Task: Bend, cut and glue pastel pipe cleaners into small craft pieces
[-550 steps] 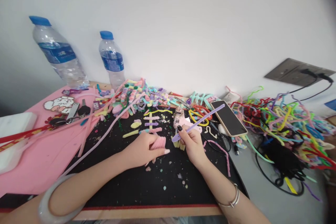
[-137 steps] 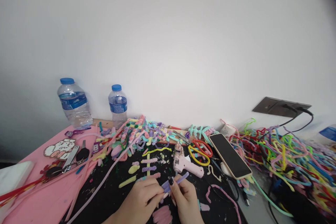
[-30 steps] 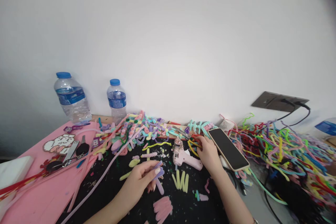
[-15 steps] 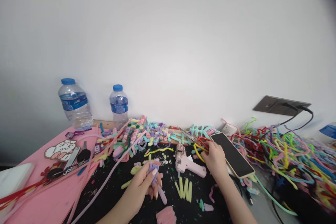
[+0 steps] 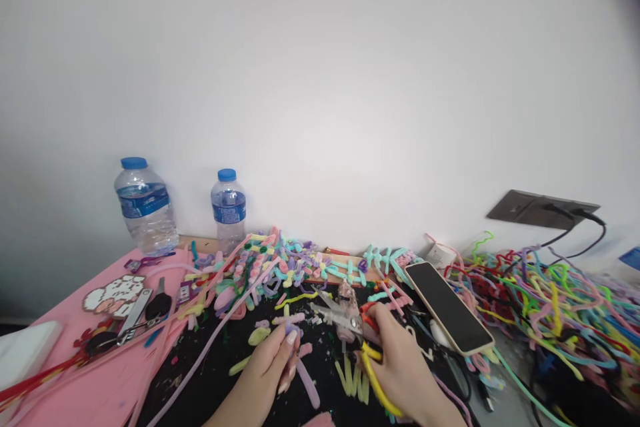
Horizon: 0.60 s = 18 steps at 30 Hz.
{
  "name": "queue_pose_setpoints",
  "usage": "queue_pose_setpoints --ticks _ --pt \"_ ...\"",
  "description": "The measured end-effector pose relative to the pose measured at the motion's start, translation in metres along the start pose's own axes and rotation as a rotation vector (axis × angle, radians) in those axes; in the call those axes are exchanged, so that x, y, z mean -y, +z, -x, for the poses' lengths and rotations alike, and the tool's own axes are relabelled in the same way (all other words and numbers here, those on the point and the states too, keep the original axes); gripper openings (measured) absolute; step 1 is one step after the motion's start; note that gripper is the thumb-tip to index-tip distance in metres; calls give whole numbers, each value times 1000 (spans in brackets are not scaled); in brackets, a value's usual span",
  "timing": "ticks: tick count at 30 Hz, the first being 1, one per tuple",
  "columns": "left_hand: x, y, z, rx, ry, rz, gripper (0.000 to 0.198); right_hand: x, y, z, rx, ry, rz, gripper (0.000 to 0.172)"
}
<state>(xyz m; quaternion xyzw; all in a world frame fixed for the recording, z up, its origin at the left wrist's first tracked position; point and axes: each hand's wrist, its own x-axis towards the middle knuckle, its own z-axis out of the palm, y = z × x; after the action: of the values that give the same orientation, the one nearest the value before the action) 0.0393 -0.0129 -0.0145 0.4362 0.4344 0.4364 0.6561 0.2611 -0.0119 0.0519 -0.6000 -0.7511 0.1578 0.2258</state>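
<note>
My left hand is closed, pinching a purple pipe cleaner whose tip shows above the thumb. A lavender strip comes out below the fingers; whether it is held or lies on the mat I cannot tell. In my right hand are scissors with red and yellow handles, blades apart and pointing left toward my left hand. Behind the blades is the pink glue gun, largely covered. Several short yellow pieces lie below it on the black mat.
Several coloured pipe-cleaner shapes are heaped along the wall. A phone lies right of my right hand, beside a tangle of pipe cleaners. Two water bottles stand at the back left, behind a pink sheet with keys.
My right hand has lifted the scissors from the back of the mat and brought them left and nearer, over the glue gun. My left hand stays nearly in place.
</note>
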Motion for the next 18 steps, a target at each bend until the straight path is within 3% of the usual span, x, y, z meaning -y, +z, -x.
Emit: queue_pose_setpoints --ticks 6,18 --pt "-6 0 7 24 -15 -126 58 18 7 3 97 -20 72 22" --pt "-12 2 12 42 49 -261 61 24 6 3 165 -43 71 20"
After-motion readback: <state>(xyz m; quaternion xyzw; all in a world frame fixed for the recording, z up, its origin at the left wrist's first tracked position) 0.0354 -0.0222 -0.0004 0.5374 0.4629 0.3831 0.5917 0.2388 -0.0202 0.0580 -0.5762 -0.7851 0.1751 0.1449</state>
